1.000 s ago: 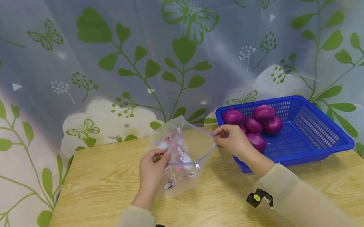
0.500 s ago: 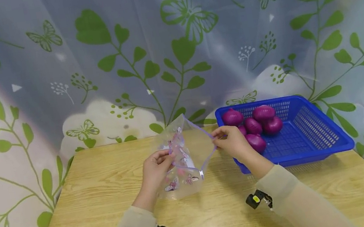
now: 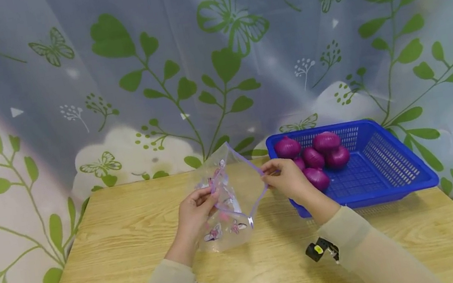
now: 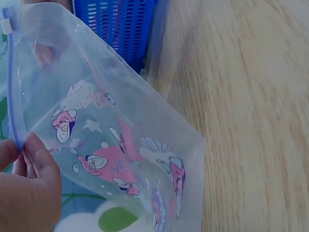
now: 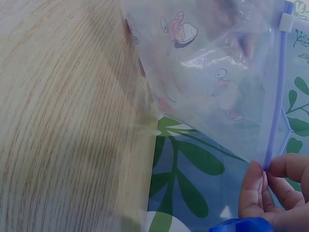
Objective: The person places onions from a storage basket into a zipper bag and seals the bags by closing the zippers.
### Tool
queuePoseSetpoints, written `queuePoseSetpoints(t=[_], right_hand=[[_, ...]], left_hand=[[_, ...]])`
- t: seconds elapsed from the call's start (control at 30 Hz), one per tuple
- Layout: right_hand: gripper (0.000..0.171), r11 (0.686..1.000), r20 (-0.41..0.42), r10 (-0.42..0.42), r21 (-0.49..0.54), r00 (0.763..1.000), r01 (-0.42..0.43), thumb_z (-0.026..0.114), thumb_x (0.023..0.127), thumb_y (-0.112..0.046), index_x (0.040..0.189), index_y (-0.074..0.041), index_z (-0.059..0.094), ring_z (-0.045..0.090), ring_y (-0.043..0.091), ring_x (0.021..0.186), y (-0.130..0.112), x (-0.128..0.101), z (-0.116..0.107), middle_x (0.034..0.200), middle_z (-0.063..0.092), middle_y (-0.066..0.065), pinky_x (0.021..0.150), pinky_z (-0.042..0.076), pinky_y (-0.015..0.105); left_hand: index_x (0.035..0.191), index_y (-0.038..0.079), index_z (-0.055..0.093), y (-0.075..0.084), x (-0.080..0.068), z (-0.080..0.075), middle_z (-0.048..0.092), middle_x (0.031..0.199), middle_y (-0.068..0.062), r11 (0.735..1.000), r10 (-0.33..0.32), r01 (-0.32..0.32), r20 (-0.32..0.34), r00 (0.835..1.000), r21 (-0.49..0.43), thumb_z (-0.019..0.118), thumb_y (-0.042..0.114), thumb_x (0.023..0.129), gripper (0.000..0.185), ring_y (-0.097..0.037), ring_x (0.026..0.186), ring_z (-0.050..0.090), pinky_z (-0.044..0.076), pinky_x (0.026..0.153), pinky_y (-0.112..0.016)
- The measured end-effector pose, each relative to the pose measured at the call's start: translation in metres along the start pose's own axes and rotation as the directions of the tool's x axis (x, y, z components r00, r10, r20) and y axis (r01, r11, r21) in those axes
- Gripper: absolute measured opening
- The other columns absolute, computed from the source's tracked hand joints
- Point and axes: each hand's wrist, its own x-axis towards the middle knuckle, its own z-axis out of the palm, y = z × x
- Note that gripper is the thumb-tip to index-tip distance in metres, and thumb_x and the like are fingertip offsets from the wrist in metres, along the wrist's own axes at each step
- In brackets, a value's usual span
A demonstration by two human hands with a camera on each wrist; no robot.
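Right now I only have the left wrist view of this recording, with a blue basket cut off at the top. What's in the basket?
Observer: Purple onions, bunched toward the left end of the basket.
Reviewer: The right hand is blurry through the plastic. What's it doing?
Observer: The right hand pinches the purple zip edge of the bag.
Reviewer: Anything worn at the right sleeve?
Observer: Yes, a black device with a yellow patch, at the cuff.
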Motion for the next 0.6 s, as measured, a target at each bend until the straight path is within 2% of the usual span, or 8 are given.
queuePoseSetpoints(t=[0.13,0.37,0.6], right_hand=[[0.018,1.000,0.018,-0.009,0.011,1.000,0.008,0.065,0.093,0.005,0.110,0.006,0.068,0.065,0.018,0.080,-0.0013,-0.0004,-0.0002,0.096,0.067,0.015,0.080,0.059,0.049],[0.018,1.000,0.030,-0.023,0.016,0.999,0.023,0.065,0.093,0.004,0.111,0.007,0.068,0.066,0.019,0.083,-0.0028,-0.0002,-0.0034,0.100,0.067,0.019,0.071,0.058,0.028],[0.020,0.999,0.056,-0.041,0.020,0.998,0.040,0.065,0.094,0.005,0.114,0.008,0.067,0.067,0.023,0.085,-0.0042,0.0020,-0.0066,0.104,0.067,0.023,0.072,0.059,0.029]], left_hand=[[0.119,-0.009,0.062,-0.0003,-0.0007,0.0016,0.066,0.088,0.001,0.997,-0.028,0.030,0.029,0.999,-0.076,0.068,0.002,0.094,0.028,-0.011,0.080,0.063,0.057,0.075,-0.021],[0.119,-0.008,0.061,-0.0010,-0.0010,0.0047,0.065,0.092,-0.002,0.989,-0.032,0.037,0.042,0.999,-0.142,0.065,0.001,0.095,0.026,-0.011,0.081,0.062,0.056,0.076,-0.021],[0.119,-0.009,0.061,-0.0004,-0.0013,0.0058,0.066,0.090,-0.001,0.990,-0.038,0.042,0.027,0.999,-0.137,0.065,0.000,0.095,0.025,-0.010,0.079,0.062,0.056,0.074,-0.020]])
